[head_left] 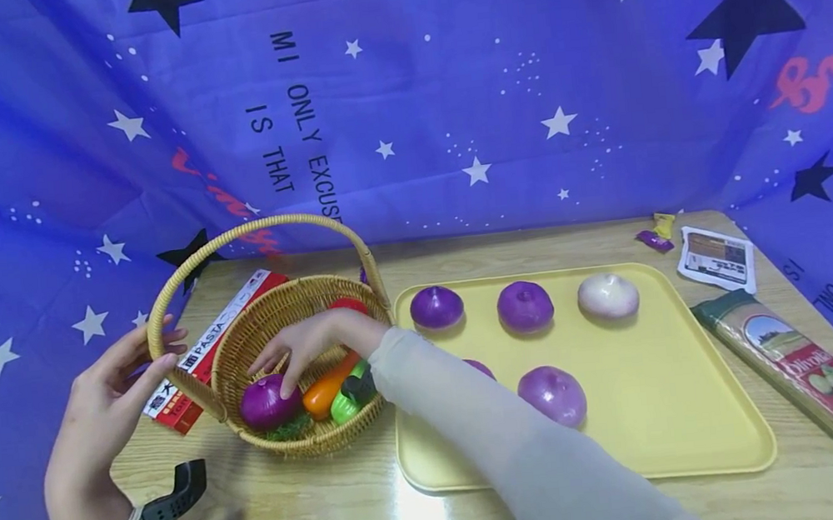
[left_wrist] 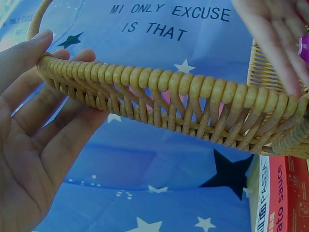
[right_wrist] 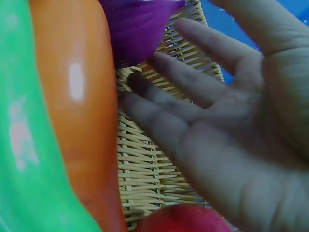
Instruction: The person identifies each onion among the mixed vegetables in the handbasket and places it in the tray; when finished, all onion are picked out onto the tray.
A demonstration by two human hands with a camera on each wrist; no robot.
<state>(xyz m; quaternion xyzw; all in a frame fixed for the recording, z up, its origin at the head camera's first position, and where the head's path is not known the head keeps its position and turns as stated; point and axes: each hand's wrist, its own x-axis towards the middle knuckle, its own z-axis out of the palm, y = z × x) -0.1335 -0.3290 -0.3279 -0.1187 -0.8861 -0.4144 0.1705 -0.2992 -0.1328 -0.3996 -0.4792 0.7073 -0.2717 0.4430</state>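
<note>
My left hand holds the left side of the tall woven handle of a wicker basket, thumb on one side and fingers on the other. Inside the basket, my right hand reaches down over a purple onion. Its thumb lies at the onion's right side in the head view; the right wrist view has its fingers loosely spread, with fingertips right at the onion. Beside that onion lie an orange carrot-shaped vegetable, a long green vegetable and a round red one.
A yellow tray to the right bears several purple onions and a white one. A red pasta box lies behind the basket. Further right are a long pasta packet, a white pouch and small wrapped sweets.
</note>
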